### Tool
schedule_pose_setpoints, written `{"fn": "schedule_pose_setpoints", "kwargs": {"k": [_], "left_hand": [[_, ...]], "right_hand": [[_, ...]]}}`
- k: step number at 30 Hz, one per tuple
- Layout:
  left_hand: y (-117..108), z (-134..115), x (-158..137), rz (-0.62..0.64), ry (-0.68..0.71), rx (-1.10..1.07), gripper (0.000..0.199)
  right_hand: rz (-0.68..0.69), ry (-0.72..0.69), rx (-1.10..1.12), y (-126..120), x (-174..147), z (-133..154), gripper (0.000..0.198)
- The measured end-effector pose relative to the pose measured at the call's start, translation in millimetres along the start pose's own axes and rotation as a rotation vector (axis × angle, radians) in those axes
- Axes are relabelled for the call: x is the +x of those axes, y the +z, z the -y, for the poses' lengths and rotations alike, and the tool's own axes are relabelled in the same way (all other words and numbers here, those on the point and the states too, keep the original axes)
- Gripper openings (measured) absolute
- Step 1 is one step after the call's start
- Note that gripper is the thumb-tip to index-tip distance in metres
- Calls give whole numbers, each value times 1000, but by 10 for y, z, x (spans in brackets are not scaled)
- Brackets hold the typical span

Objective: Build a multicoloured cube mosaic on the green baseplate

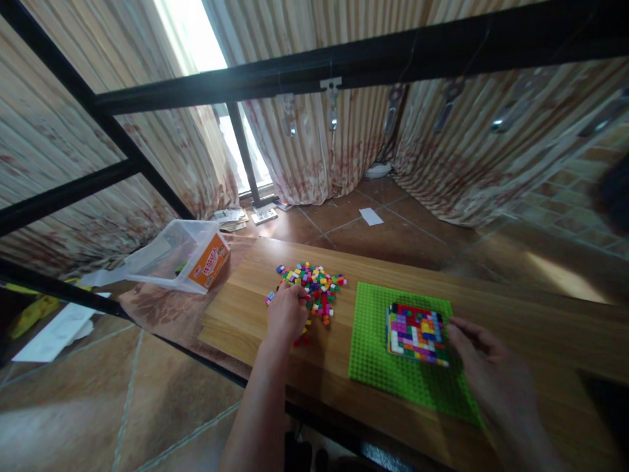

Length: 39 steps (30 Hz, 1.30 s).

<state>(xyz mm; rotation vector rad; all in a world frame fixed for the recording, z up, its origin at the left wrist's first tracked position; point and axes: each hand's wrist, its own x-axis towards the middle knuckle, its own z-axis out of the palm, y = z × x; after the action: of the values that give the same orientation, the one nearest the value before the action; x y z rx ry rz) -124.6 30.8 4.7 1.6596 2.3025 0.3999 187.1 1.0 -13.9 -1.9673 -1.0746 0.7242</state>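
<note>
Head view: left hand (286,313) partly hides loose plastic bricks (322,288), its grip indiscernible; right hand (494,367), grip likewise unclear, lies beside the rectangular brick block (417,335) on a studded green baseplate (372,360), wood-grained tabletop (246,295) beneath.

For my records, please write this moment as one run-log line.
left hand: at loose bricks, grip unclear | right hand: beside brick build, contact unclear | brick build: on green baseplate | plastic bin: at left

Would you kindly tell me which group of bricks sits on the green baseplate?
The joined block beside the right hand; the loose pile lies on the wooden tabletop.
</note>
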Motion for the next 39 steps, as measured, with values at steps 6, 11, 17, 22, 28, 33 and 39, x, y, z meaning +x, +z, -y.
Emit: {"fn": "schedule_pose_setpoints", "kwargs": {"k": [6, 11, 17, 22, 28, 33, 39], "left_hand": [[-62, 78, -7, 61, 42, 34, 39], [-101, 72, -21, 79, 61, 48, 34], [-111, 27, -29, 95, 58, 90, 25], [-89, 29, -35, 58, 71, 97, 24], [-92, -16, -21, 1, 29, 106, 21], [-111, -35, -14, -21, 14, 103, 16], [-105, -47, -18, -120, 167, -271, 14]], "right_hand": [[15, -22, 7, 13, -11, -15, 49], [32, -51, -8, 27, -10, -20, 48], [26, -66, -25, 28, -13, -5, 49], [31, -74, -11, 33, -23, 2, 50], [20, -88, -13, 29, -33, 21, 51], [43, -40, -49, 24, -31, 19, 50], [-70, -105, 1, 2, -76, 72, 43]]}}
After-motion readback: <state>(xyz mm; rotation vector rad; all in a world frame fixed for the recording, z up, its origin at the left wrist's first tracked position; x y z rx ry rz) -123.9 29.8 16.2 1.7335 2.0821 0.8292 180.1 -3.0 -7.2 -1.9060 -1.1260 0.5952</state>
